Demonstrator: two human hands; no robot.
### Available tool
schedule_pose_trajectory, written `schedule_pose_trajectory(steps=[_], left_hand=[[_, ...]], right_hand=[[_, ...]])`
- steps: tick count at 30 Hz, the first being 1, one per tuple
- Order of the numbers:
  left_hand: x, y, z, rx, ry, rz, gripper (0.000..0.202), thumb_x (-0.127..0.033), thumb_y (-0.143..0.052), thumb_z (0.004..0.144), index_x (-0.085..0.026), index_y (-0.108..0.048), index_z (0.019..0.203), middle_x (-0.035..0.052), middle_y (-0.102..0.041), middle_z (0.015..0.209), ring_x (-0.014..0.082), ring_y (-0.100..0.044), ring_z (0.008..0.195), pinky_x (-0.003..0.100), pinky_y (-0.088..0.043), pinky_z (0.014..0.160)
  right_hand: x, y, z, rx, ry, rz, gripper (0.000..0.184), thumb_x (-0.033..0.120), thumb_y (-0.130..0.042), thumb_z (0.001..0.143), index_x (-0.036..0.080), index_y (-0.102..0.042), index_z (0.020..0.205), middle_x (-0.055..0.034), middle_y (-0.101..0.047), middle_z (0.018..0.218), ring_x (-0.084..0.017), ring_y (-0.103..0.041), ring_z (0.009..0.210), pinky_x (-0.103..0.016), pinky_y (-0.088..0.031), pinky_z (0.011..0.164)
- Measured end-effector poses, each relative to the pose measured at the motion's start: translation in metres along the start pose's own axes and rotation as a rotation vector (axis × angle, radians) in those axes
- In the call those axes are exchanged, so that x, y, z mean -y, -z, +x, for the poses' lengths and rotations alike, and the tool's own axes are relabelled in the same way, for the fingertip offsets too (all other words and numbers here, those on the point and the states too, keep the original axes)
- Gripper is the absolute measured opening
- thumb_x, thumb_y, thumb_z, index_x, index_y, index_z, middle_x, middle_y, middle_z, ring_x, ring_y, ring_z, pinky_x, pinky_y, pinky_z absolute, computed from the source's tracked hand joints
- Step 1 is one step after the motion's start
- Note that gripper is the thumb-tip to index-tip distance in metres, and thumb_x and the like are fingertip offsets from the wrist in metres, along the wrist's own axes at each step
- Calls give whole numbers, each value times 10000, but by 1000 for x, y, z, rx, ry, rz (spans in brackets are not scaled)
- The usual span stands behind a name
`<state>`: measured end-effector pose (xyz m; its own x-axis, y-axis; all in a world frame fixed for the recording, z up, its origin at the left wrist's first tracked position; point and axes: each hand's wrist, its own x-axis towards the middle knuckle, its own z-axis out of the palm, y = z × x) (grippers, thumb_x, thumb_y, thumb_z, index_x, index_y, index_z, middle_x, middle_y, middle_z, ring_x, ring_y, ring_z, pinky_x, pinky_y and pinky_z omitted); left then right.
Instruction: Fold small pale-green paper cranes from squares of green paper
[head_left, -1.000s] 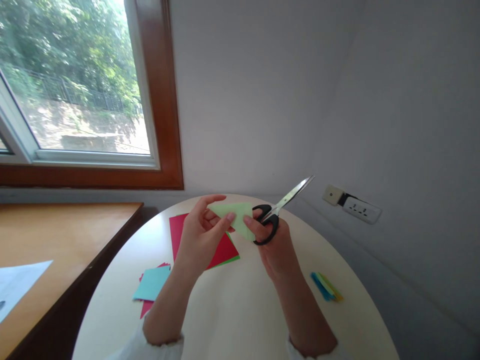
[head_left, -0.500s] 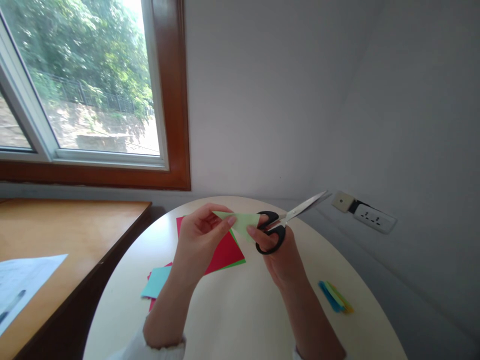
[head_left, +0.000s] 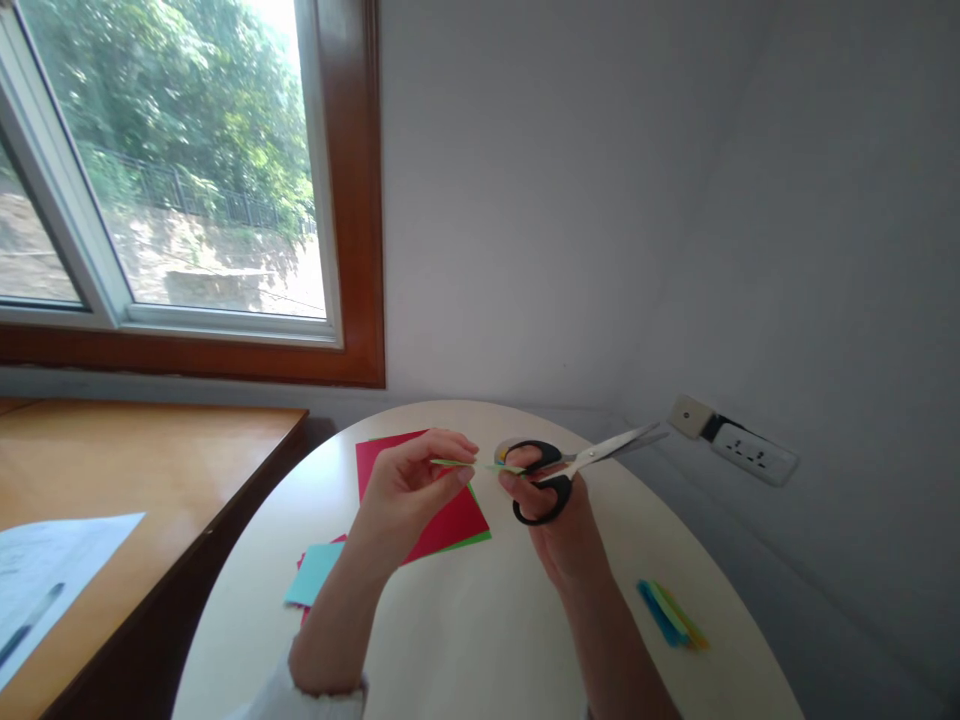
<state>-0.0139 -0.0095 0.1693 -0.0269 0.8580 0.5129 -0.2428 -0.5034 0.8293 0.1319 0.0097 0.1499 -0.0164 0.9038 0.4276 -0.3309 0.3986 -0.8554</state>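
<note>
My left hand [head_left: 397, 500] pinches light green paper [head_left: 453, 462] between thumb and fingers above the table. The paper is seen almost edge-on, so I cannot tell its shape or whether it is one piece. Scissors [head_left: 592, 455] with black handles hang on my right hand [head_left: 559, 520], their blades slightly apart and pointing up to the right, away from the paper. The right thumb and fingertips also pinch the paper's right part. Under the left hand lies a red sheet [head_left: 450, 525] over a green sheet [head_left: 480, 538].
A light blue square of paper [head_left: 313, 573] lies on red pieces at the left of the round white table [head_left: 480, 640]. Blue, green and yellow strips [head_left: 671, 612] lie at the right. A roundish item [head_left: 504, 448] is partly hidden behind the right hand. A wooden desk [head_left: 187, 450] adjoins.
The light green paper has turned from showing its broad face to almost edge-on. Both hands have come slightly lower in view, and the scissors remain on my right hand.
</note>
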Motion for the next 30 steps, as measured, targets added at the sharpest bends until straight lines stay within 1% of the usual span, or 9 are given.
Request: schedule_pose_trajectory(steps=[3,6,11,16,19,22,24,28,30], left_hand=[[4,0,4,51,110,51,105,-198,-736,649,-171,-711,747,30,-686,732,157,-625,732,241,-488,667],[5,-3,6,150,200,88,167,-255,-749,638,-159,-724,773,41,-711,739,188,-641,744,287,-501,736],[2,-4,5,287,221,115,245,-323,-682,714,-182,-726,910,58,-728,860,236,-644,880,375,-480,867],[3,-1,3,357,235,181,288,-299,-670,725,-195,-705,992,57,-716,878,224,-628,914,364,-479,866],[4,0,4,321,232,201,258,-293,-682,710,-176,-714,938,53,-705,800,198,-626,789,335,-504,767],[5,-1,5,235,200,198,144,-289,-693,693,-151,-708,732,31,-661,645,152,-581,623,267,-484,612],[5,-1,6,185,194,209,168,-290,-697,681,-141,-665,609,13,-618,567,127,-542,558,237,-448,548],[7,0,6,106,210,227,193,-297,-706,661,-136,-640,579,12,-605,556,120,-532,556,231,-439,548],[8,0,6,80,215,233,199,-314,-698,667,-133,-647,603,22,-615,576,126,-539,573,236,-438,554]], right_hand=[[-3,1,1,1,-39,-6,189,247,-736,597,194,-560,639,38,-476,591,-105,-439,586,-231,-359,518],[-6,0,2,15,-58,-11,203,250,-738,585,184,-549,617,39,-496,609,-94,-440,587,-223,-355,530],[-7,-2,2,-5,-110,13,190,254,-729,571,189,-558,623,37,-511,604,-98,-453,587,-229,-366,547],[-5,-5,0,-23,-147,55,174,246,-725,559,193,-569,612,41,-504,580,-106,-462,575,-245,-377,557],[-7,-6,0,-62,-164,71,186,269,-725,559,187,-575,632,40,-522,603,-104,-465,582,-247,-373,566],[-9,-2,2,-92,-173,4,215,313,-723,573,174,-575,641,46,-508,590,-84,-426,548,-236,-338,540],[-8,1,3,-68,-166,-51,231,326,-725,569,168,-568,628,47,-498,571,-78,-405,529,-232,-318,520],[-3,2,4,12,-154,-106,209,288,-721,561,159,-561,594,36,-502,566,-84,-419,542,-231,-320,514],[-1,-1,3,4,-146,-106,191,268,-715,563,157,-562,590,34,-503,566,-85,-427,549,-230,-331,523]])
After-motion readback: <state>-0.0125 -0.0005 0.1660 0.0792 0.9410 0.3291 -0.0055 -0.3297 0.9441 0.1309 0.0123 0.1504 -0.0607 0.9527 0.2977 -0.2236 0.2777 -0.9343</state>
